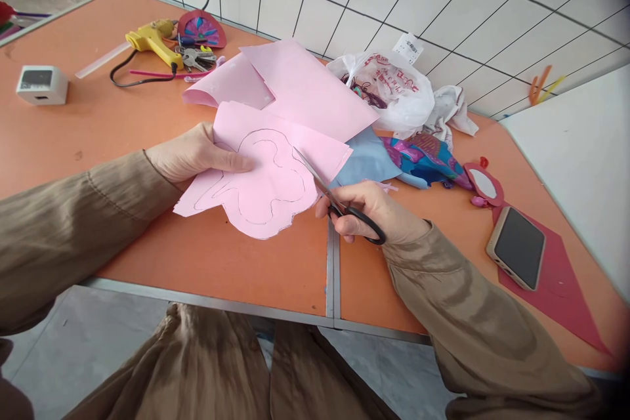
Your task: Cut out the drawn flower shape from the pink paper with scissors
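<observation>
My left hand grips a pink sheet by its left side, thumb on top and fingers underneath. A curvy outline is drawn on the sheet in dark line, and its lower right edge is cut along a rounded curve. In my right hand is a pair of scissors with black handles. Their blades point up and left, lying at the sheet's right side near the drawn line. Behind the held sheet, larger pink sheets lie on the orange table.
Back left are a yellow glue gun, keys and a white box-shaped device. A white plastic bag, blue material and a colourful patterned piece lie behind my right hand. A phone rests on red sheet material.
</observation>
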A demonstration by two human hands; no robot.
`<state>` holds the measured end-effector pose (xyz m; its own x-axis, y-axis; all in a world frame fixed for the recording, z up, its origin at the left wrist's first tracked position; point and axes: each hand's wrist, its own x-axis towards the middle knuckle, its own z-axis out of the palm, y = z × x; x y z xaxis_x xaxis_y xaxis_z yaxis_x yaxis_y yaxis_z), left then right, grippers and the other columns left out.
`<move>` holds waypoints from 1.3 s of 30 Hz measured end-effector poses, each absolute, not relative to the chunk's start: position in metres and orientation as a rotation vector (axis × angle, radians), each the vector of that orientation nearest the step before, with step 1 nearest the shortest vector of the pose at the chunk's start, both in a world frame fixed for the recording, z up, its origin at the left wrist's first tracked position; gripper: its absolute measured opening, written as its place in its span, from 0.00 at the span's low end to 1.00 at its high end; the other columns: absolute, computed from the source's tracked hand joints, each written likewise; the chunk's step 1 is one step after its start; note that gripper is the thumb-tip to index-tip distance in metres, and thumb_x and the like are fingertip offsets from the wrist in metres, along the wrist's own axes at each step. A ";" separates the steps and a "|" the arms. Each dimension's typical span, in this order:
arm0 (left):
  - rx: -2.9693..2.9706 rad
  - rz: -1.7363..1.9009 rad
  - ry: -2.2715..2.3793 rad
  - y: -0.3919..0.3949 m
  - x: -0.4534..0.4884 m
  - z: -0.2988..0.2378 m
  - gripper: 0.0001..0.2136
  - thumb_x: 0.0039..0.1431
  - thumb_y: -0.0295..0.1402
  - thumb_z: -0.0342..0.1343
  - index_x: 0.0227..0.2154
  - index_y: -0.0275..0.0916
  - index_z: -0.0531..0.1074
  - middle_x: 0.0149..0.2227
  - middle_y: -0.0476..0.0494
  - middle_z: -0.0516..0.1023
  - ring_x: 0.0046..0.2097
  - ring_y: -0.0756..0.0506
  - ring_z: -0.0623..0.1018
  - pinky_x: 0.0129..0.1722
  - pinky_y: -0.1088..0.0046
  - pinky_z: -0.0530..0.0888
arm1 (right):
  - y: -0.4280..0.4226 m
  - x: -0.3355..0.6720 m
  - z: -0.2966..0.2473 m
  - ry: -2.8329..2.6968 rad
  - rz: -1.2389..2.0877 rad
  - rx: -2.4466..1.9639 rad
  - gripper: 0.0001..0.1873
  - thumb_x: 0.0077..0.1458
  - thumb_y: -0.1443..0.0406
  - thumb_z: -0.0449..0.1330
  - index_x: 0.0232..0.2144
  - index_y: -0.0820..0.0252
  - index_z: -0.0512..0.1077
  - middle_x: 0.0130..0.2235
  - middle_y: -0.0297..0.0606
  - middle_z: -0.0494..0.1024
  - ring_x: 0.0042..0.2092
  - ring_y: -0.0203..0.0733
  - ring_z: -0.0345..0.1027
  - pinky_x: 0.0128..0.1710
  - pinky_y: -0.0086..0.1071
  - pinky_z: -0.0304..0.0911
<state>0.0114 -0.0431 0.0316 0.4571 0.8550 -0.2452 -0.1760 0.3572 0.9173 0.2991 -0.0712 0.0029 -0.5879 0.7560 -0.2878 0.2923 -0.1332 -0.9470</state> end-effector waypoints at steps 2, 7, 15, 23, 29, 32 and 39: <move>0.966 0.774 0.848 -0.043 0.011 0.031 0.11 0.47 0.23 0.70 0.37 0.33 0.81 0.36 0.38 0.86 0.44 0.33 0.84 0.57 0.48 0.73 | -0.071 0.299 0.002 -1.778 1.788 -1.163 0.31 0.38 0.44 0.71 0.31 0.65 0.73 0.20 0.28 0.65 0.17 0.30 0.62 0.16 0.25 0.58; 0.971 0.778 0.843 -0.044 0.011 0.033 0.11 0.48 0.21 0.69 0.38 0.31 0.81 0.37 0.38 0.86 0.44 0.33 0.84 0.59 0.48 0.72 | -0.072 0.298 0.008 -1.792 1.804 -1.167 0.32 0.39 0.43 0.71 0.31 0.65 0.72 0.20 0.28 0.65 0.18 0.30 0.63 0.17 0.24 0.56; 0.985 0.806 0.868 -0.044 0.012 0.036 0.09 0.50 0.18 0.66 0.35 0.31 0.80 0.32 0.43 0.86 0.39 0.39 0.85 0.55 0.50 0.75 | -0.079 0.296 0.021 -1.772 1.766 -1.249 0.34 0.38 0.41 0.70 0.32 0.66 0.73 0.22 0.28 0.67 0.19 0.28 0.63 0.20 0.24 0.57; 1.028 0.817 0.834 -0.042 0.010 0.030 0.10 0.49 0.20 0.67 0.36 0.30 0.80 0.36 0.39 0.86 0.44 0.31 0.84 0.56 0.44 0.72 | -0.071 0.299 0.007 -1.838 1.755 -1.154 0.32 0.40 0.43 0.70 0.31 0.65 0.73 0.19 0.27 0.65 0.17 0.29 0.61 0.16 0.24 0.56; 0.970 0.792 0.836 -0.041 0.010 0.031 0.11 0.48 0.19 0.67 0.36 0.30 0.80 0.37 0.38 0.86 0.42 0.34 0.85 0.58 0.45 0.72 | -0.068 0.302 0.002 -1.845 1.774 -1.160 0.32 0.39 0.43 0.71 0.32 0.66 0.73 0.19 0.27 0.64 0.16 0.29 0.61 0.15 0.24 0.56; 0.982 0.795 0.835 -0.041 0.010 0.031 0.11 0.48 0.19 0.68 0.37 0.29 0.80 0.37 0.38 0.86 0.43 0.33 0.84 0.58 0.45 0.71 | -0.068 0.302 0.002 -1.831 1.777 -1.176 0.32 0.39 0.43 0.71 0.32 0.66 0.73 0.19 0.27 0.65 0.16 0.30 0.61 0.15 0.24 0.57; 0.984 0.797 0.843 -0.043 0.011 0.032 0.10 0.50 0.19 0.66 0.37 0.30 0.80 0.35 0.41 0.86 0.43 0.34 0.84 0.58 0.47 0.71 | -0.070 0.301 0.002 -1.811 1.762 -1.172 0.31 0.39 0.44 0.71 0.31 0.66 0.73 0.19 0.27 0.64 0.16 0.29 0.60 0.14 0.23 0.55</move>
